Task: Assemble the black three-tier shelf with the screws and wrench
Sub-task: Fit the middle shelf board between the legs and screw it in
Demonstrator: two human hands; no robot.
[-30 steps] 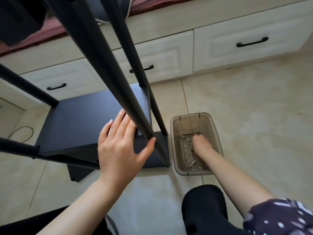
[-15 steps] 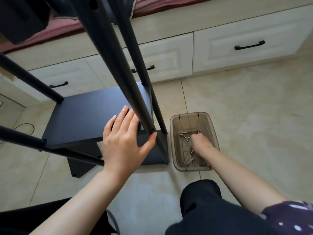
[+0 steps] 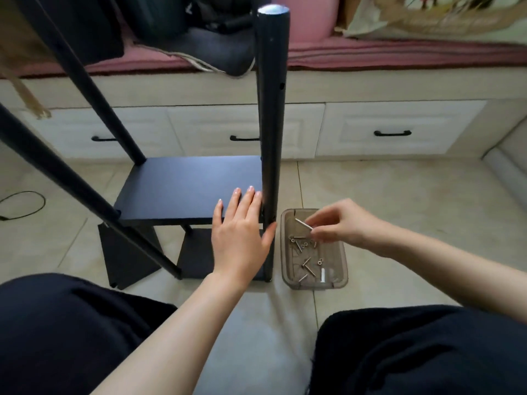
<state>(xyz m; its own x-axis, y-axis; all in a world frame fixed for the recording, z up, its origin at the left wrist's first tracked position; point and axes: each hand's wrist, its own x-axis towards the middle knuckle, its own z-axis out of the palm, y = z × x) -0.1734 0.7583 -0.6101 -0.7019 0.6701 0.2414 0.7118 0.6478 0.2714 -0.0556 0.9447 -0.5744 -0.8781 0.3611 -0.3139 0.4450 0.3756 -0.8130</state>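
My left hand [image 3: 241, 238] lay flat on the shelf board's [image 3: 182, 192] near right corner, thumb against the post [image 3: 269, 155]; right hand [image 3: 339, 223] pinched one screw [image 3: 303, 224] above the tray [image 3: 339, 280]. Risk: loose pinch drops it

The flat matte-black shelf board [image 3: 182, 189] and the round black metal post [image 3: 270, 143] share one dark tone; the post's top cap [image 3: 273, 9] shines silvery grey. The translucent smoky-brown plastic tray [image 3: 342, 266] holds bright silver steel screws [image 3: 308, 266]. The glossy floor tiles [image 3: 399, 195] are beige with faint cream marbling. The cream-white panelled drawers [image 3: 393, 132] carry black bar handles [image 3: 392, 133]. A dusty-pink striped cushion [image 3: 399, 55] lies above them.
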